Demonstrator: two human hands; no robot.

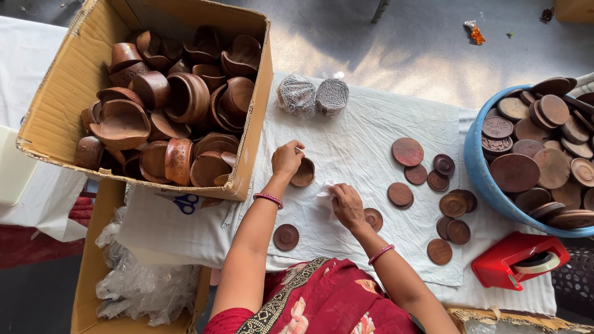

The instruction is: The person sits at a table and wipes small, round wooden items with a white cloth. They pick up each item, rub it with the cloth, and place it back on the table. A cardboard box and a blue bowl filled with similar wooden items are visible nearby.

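Note:
My left hand (pixel 287 157) grips a small brown wooden bowl (pixel 304 174) resting on the white cloth (pixel 352 142). My right hand (pixel 348 205) pinches a crumpled piece of white tissue (pixel 324 189) just right of the bowl. A small round wooden lid (pixel 374 219) lies by my right hand, and another lid (pixel 286 237) lies near my left forearm. Several more brown wooden lids (pixel 408 152) are scattered on the cloth to the right.
A cardboard box (pixel 62 105) full of brown wooden bowls stands at the left. A blue tub (pixel 477 176) of wooden lids sits at the right, with a red tape dispenser (pixel 518 260) below it. Two wrapped bundles (pixel 312 94) lie at the cloth's far edge. Clear plastic wrap (pixel 139 284) fills a lower-left box.

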